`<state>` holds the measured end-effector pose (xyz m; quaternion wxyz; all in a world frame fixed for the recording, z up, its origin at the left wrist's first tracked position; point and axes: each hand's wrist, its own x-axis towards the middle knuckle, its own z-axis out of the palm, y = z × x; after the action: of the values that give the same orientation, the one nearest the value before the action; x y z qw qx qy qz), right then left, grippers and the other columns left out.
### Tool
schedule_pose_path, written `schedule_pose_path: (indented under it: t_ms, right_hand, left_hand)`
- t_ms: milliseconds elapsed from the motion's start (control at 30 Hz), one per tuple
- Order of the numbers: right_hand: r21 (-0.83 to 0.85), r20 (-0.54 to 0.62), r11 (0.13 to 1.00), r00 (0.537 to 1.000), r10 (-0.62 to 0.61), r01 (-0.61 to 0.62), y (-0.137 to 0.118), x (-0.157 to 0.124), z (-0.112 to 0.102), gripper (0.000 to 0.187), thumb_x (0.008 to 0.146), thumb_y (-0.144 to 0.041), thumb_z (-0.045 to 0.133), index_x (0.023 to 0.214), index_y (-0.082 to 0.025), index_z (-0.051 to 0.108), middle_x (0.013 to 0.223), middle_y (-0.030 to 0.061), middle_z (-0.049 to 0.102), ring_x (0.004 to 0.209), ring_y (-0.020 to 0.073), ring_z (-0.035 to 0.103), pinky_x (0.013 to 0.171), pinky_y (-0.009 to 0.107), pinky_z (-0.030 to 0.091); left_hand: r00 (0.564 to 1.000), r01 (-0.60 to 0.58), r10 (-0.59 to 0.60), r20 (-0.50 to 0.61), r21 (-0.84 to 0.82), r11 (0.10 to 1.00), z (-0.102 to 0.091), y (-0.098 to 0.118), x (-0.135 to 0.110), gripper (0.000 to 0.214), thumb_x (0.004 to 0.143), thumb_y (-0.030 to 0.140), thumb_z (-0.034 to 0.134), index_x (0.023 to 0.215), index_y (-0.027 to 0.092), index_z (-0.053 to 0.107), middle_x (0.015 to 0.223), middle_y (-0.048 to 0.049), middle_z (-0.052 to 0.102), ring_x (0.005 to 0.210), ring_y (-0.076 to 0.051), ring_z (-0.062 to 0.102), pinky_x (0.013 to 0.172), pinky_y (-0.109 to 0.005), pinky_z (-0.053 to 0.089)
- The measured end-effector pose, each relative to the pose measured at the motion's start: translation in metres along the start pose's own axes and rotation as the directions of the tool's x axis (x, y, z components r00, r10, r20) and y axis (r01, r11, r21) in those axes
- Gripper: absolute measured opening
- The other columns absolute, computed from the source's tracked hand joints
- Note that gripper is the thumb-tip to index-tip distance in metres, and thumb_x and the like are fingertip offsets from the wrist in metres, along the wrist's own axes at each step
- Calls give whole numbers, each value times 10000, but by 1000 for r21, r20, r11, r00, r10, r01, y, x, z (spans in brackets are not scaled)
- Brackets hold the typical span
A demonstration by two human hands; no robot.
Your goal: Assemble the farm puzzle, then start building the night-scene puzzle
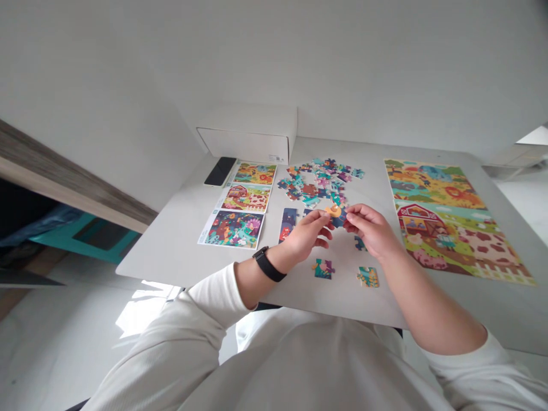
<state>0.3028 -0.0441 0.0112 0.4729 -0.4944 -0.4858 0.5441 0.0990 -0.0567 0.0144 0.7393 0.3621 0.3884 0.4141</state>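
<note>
My left hand [309,231] and my right hand [370,228] meet above the middle of the white table [180,240]. Both pinch small jigsaw pieces [336,214], orange and dark blue, held together between the fingertips. A black band sits on my left wrist. Behind the hands lies a pile of loose puzzle pieces [319,180]. Two single pieces [324,268] [368,277] lie on the table in front of my hands, and a dark joined strip [289,224] lies left of them.
Two finished puzzles [449,220] lie joined at the right. Three picture cards [240,205] lie in a column at the left. A black phone [220,170] and a white box [248,136] sit at the table's back, against the wall.
</note>
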Motion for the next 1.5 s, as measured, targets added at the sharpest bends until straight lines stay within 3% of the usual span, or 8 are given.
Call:
schedule_pose_path:
  t_ms: [367, 600, 733, 967, 1067, 1133, 1233, 1500]
  right_hand:
    - [-28, -21, 998, 999, -50, 50, 5, 3, -4, 440, 772, -632, 895, 999, -282, 753, 861, -8, 745, 778, 179, 702, 710, 299, 585]
    - [-95, -39, 993, 996, -78, 74, 7, 5, -8, 463, 833, -698, 831, 1049, -291, 783, 979, 27, 788, 851, 212, 723, 705, 318, 602]
    - [-260, 12, 952, 987, -162, 159, 3, 4, -10, 400, 906, -668, 778, 1049, -297, 827, 1063, 41, 817, 861, 216, 722, 727, 330, 598]
    - [-359, 151, 906, 972, -178, 222, 0, -3, -2, 444, 908, -696, 768, 1113, -306, 823, 969, 40, 805, 839, 238, 732, 802, 385, 612]
    - [-369, 110, 904, 976, -187, 215, 0, 0, -9, 459, 955, -703, 705, 1176, -313, 805, 1078, 57, 817, 931, 264, 759, 837, 403, 628]
    - [-446, 60, 865, 972, -228, 231, 0, 4, -18, 408, 993, -644, 674, 1183, -306, 801, 1139, 66, 822, 1017, 281, 762, 900, 421, 629]
    - [-613, 35, 745, 952, -304, 261, 0, 12, -31, 275, 1018, -465, 662, 1173, -290, 808, 1175, 72, 818, 1067, 277, 757, 980, 421, 609]
    - [-781, 176, 538, 938, -298, 317, 4, 20, -32, 267, 950, -205, 709, 1184, -285, 812, 1257, 77, 808, 1224, 309, 730, 1148, 478, 534]
  left_hand:
    - [1000, -8, 8, -8, -3, 1000, -3, -1, 4, 328, 929, 480, 766, 1007, 237, 559, 931, -4, 658, 682, -107, 639, 531, -192, 511]
    - [990, 14, -49, 134, 250, 968, -6, -3, 4, 350, 876, 453, 845, 977, 204, 620, 999, -39, 660, 768, -123, 670, 557, -194, 555]
    - [989, -49, -10, 147, 393, 918, -8, 2, 5, 338, 890, 446, 841, 1063, 213, 667, 1045, -62, 697, 821, -151, 686, 528, -186, 557]
    - [979, -135, 15, 203, 591, 795, -29, 27, 15, 183, 874, 312, 815, 970, 190, 720, 853, -47, 766, 661, -134, 673, 493, -191, 533]
    - [991, -137, 102, 92, 616, 776, -54, 53, 21, 217, 838, 310, 856, 952, 182, 722, 802, -35, 757, 640, -133, 671, 508, -200, 540]
    - [977, -131, 204, -57, 598, 791, -72, 69, 26, 272, 802, 308, 893, 935, 183, 692, 775, -15, 734, 653, -127, 674, 518, -182, 527]
    - [965, -70, 204, -164, 587, 807, -88, 81, 32, 325, 773, 311, 924, 916, 187, 660, 832, -17, 761, 672, -119, 689, 537, -172, 520]
    - [995, -10, 75, -71, 652, 758, -73, 49, 42, 236, 807, 318, 893, 889, 194, 709, 712, -11, 731, 553, -138, 646, 502, -226, 493]
